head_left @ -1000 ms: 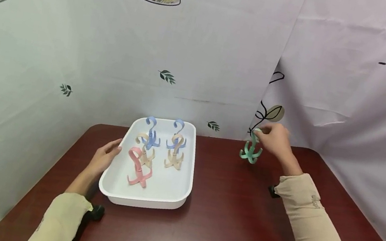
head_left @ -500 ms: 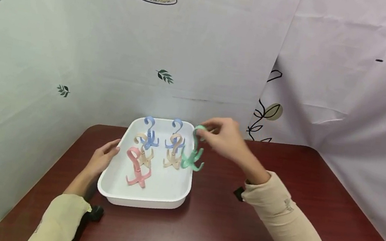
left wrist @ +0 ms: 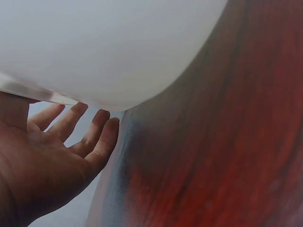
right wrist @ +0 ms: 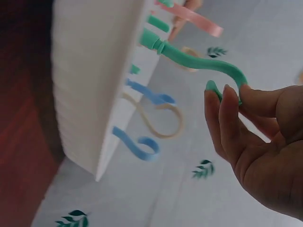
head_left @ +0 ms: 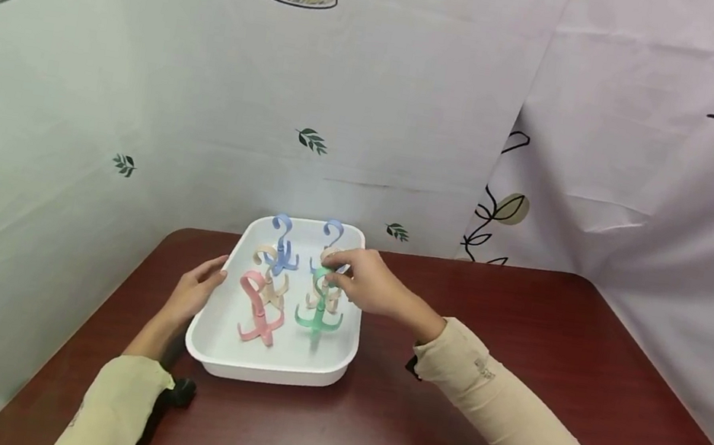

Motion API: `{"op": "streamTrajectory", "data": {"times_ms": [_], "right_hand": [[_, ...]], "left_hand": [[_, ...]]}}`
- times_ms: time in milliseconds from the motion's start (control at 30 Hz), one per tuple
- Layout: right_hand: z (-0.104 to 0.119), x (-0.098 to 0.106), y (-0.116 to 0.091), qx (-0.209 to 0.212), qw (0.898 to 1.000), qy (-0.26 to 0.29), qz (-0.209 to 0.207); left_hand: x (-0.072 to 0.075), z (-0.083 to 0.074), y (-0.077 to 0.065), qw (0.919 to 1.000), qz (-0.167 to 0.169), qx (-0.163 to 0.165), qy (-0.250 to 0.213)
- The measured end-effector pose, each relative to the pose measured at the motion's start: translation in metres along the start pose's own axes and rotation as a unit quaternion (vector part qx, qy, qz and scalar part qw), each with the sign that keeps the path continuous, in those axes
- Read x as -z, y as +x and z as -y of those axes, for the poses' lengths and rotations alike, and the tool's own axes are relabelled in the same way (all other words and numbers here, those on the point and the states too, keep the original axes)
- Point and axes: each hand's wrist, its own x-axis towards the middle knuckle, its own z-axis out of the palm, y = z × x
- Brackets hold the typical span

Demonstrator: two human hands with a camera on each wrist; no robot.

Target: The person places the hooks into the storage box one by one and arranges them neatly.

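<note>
My right hand (head_left: pixel 370 281) pinches the curved top of a green multi-prong hook hanger (head_left: pixel 318 317), which stands upright over the right front of a white tray (head_left: pixel 268 376). In the right wrist view, thumb and fingers meet at the bent end of the green hook hanger (right wrist: pixel 199 62). My left hand (head_left: pixel 190 293) touches the tray's left rim from outside, its fingers loosely spread along the tray (left wrist: pixel 118 56) in the left wrist view. Beside the green one stands a pink hook hanger (head_left: pixel 259 318). A beige hook hanger behind it is partly hidden by my right hand.
Another beige hook hanger (head_left: pixel 274 289) stands behind the pink one. At the tray's back are two blue hook hangers, one at left (head_left: pixel 281 253), one at right (head_left: pixel 333 230). The tray rests on a dark red table (head_left: pixel 472 424), backed by a printed curtain (head_left: pixel 415 108).
My right hand has carried the green hook hanger leftward from the table's back right, across the tray's right rim and into the tray area. My left hand has stayed at the rim.
</note>
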Motion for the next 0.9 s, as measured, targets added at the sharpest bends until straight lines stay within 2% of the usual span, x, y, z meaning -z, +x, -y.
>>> {"op": "streamTrajectory", "data": {"times_ms": [200,900], "right_hand": [[-0.01,-0.009,0.003,0.025,0.999,-0.029,0.024],[-0.018,-0.016,0.01,0.015,1.0,-0.01,0.025]], "left_hand": [[0.0,0.0,0.0,1.0,0.003,0.001,-0.003],[-0.001,0.0,0.0,1.0,-0.004,0.003,-0.002]]}}
